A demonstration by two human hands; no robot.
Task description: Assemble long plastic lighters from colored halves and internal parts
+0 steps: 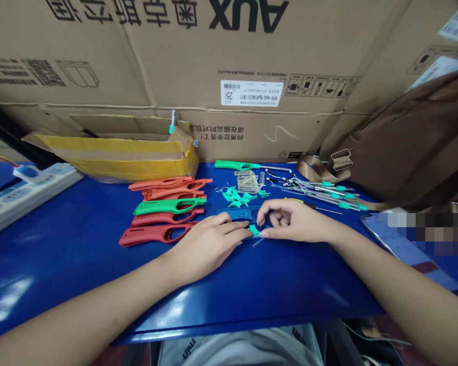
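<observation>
My left hand (209,244) lies palm down near the middle of the blue table, its fingers pressing a blue lighter casing that they mostly hide. At their tips sits a small teal trigger piece (254,230). From the other side, my right hand (295,221) has its thumb and forefinger closed about this trigger, with the other fingers curled. A thin clear strip (258,242) sticks out just below. Right behind my fingers lies another blue casing half (234,214). More teal triggers (234,195) are heaped farther back.
Red and green lighter casings (166,206) lie stacked on the left. Behind are clear small parts (248,181), a green assembled lighter (232,165) and metal lighter tubes with wires (332,190). A yellow-taped box (114,157), power strip (30,193), phone (408,249) and brown bag (412,137) surround them.
</observation>
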